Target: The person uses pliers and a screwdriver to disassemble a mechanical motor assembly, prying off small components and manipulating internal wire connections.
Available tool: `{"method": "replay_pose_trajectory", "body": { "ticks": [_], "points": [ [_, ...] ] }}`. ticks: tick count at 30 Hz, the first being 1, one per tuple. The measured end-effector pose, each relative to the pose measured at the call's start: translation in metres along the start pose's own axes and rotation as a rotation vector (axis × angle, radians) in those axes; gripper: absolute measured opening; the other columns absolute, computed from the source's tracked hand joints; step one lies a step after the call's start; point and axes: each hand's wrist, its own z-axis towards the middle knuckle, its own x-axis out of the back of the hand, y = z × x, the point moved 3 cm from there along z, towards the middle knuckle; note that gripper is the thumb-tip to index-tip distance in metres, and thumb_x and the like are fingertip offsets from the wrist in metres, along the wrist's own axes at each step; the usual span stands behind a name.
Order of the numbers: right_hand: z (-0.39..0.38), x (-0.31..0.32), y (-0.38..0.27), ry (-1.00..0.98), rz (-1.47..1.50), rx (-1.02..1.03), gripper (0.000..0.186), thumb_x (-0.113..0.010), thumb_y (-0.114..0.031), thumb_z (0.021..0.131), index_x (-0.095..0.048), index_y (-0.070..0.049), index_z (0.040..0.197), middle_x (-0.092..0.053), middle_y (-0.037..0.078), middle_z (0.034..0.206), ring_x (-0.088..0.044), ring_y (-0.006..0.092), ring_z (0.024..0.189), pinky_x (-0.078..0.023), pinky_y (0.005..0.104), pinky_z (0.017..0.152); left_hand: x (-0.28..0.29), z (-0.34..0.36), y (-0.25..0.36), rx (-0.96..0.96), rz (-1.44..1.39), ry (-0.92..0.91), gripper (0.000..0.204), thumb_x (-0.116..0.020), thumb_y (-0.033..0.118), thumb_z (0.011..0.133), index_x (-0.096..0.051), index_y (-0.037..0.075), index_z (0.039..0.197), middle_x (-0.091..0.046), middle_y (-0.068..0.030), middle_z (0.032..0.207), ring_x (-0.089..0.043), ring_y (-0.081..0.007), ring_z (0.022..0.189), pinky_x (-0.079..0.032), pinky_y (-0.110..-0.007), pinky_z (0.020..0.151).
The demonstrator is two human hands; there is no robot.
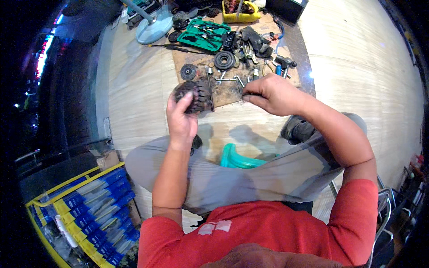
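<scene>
My left hand (181,117) is wrapped round a dark, greasy round part with a toothed rim (201,97), the thumb lying across its face. The part is raised over the near left edge of the cardboard sheet. My right hand (278,94) is closed in a pinch above the near right part of the cardboard; whatever its fingertips hold, if anything, is too small to make out. Between the hands lie a thin dark rod (209,89) and a bent metal wrench (229,80). Beyond them are a black pulley-like ring (224,60) and a smaller black disc (188,71).
A green tool case (187,41) lies open at the back, near a yellow container (241,18) and a grey round stand base (154,30). A drill-like black tool (285,61) lies at right. A green stool (230,161) shows below me; blue packages (96,210) fill a yellow rack lower left.
</scene>
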Motion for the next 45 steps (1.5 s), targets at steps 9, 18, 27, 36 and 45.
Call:
{"method": "replay_pose_trajectory", "body": {
  "ticks": [9,18,27,36,45],
  "points": [
    [0.007,-0.019,0.028,-0.016,-0.02,-0.184,0.024,-0.059,-0.025,0.089,-0.064,-0.004,0.099,-0.065,0.023,0.087,-0.062,0.0426,0.086,-0.049,0.0503,0.076,-0.001,0.0,0.022,-0.084,-0.083,-0.144,0.043,-0.055,0.014,0.09,-0.046,0.003,0.13,-0.059,-0.0166,0.122,-0.059,-0.0346,0.112,-0.055,-0.043,0.079],
    [0.016,-0.061,0.015,-0.157,0.576,-0.066,0.038,-0.063,-0.026,0.089,-0.056,0.002,0.113,-0.066,0.016,0.082,-0.065,0.029,0.077,-0.051,0.0408,0.07,-0.03,-0.024,0.004,-0.012,0.05,-0.248,0.065,-0.064,0.007,0.075,-0.039,-0.003,0.134,-0.057,-0.0157,0.117,-0.058,-0.0278,0.109,-0.046,-0.043,0.098],
    [0.03,-0.033,0.021,-0.062,0.753,-0.313,0.026,-0.05,-0.029,0.1,-0.062,-0.006,0.097,-0.043,-0.007,0.06,-0.037,0.0034,0.053,-0.032,0.0217,0.047,-0.011,-0.013,0.012,-0.002,-0.169,-0.238,0.044,-0.053,0.016,0.091,-0.047,-0.001,0.131,-0.058,-0.0162,0.124,-0.059,-0.0326,0.112,-0.052,-0.043,0.088],
    [0.014,-0.006,0.042,-0.093,0.581,-0.306,0.027,-0.048,-0.027,0.101,-0.058,-0.005,0.092,-0.036,-0.008,0.062,-0.033,0.0034,0.056,-0.03,0.0225,0.05,0.022,0.001,0.035,-0.006,-0.29,-0.069,0.043,-0.051,0.021,0.093,-0.048,-0.002,0.129,-0.059,-0.0178,0.122,-0.057,-0.0374,0.114,-0.055,-0.04,0.078],
    [-0.004,0.008,0.077,-0.159,0.138,-0.225,0.03,-0.052,-0.027,0.098,-0.056,0.001,0.089,-0.052,0.014,0.066,-0.05,0.0238,0.063,-0.042,0.0389,0.063,0.021,0.002,0.042,-0.038,-0.291,-0.068,0.042,-0.052,0.021,0.093,-0.05,-0.003,0.128,-0.058,-0.019,0.123,-0.056,-0.0383,0.115,-0.055,-0.041,0.079]
  ]
}}
